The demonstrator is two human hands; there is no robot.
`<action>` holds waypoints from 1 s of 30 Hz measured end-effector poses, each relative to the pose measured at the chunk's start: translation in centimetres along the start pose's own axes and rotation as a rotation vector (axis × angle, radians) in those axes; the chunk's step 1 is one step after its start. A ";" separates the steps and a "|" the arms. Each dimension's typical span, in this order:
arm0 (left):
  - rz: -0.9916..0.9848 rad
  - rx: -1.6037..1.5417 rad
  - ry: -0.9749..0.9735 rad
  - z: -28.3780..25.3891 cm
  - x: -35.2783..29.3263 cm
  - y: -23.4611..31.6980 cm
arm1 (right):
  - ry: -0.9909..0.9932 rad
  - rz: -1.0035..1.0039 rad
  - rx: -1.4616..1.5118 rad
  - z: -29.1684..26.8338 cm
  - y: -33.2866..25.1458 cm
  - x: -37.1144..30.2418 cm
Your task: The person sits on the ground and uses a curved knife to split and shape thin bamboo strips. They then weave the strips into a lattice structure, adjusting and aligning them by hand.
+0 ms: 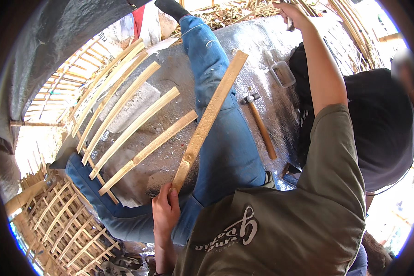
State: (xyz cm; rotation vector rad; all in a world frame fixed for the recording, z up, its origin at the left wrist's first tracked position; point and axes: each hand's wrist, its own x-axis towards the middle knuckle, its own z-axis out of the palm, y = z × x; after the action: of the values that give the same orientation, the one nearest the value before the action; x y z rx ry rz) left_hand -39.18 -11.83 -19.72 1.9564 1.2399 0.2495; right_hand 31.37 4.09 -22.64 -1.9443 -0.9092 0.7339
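Note:
My left hand (165,209) is closed round the lower end of a flat bamboo strip (211,112). The strip slants up and away across my jeans, its far end lying beyond my knee. With my arm stretched far forward, my right hand (295,14) is closed at the top of the view; a small shiny metal piece (290,24) shows below its fingers, too little to name. Left of my leg, several more bamboo strips (138,124) fan out side by side, their near ends over a thin cross strip (108,191).
A hammer (261,126) and a clear plastic box (282,74) lie right of my leg. Close on the right sits a person in black (377,124). A grey block (133,103) lies beneath the strips. Woven bamboo (66,221) stands lower left; bamboo shavings (230,11) lie ahead.

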 end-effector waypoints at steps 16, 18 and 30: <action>0.012 -0.057 0.099 1.9 2.3 0.7 | 0.209 -0.133 -0.291 9.9 -2.8 -22.0; -0.007 -0.080 0.105 2.0 2.3 0.7 | 0.188 -0.164 -0.334 11.6 -3.7 -24.1; -0.241 -0.624 -0.072 4.0 2.5 2.0 | 0.090 -0.212 -0.337 14.7 -6.3 -31.7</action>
State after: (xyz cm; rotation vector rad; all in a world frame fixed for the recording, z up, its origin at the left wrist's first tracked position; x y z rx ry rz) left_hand -34.46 -12.22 -21.59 1.2631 1.1613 0.3852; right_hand 0.22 -12.76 -19.36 -2.1081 -1.2224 0.3850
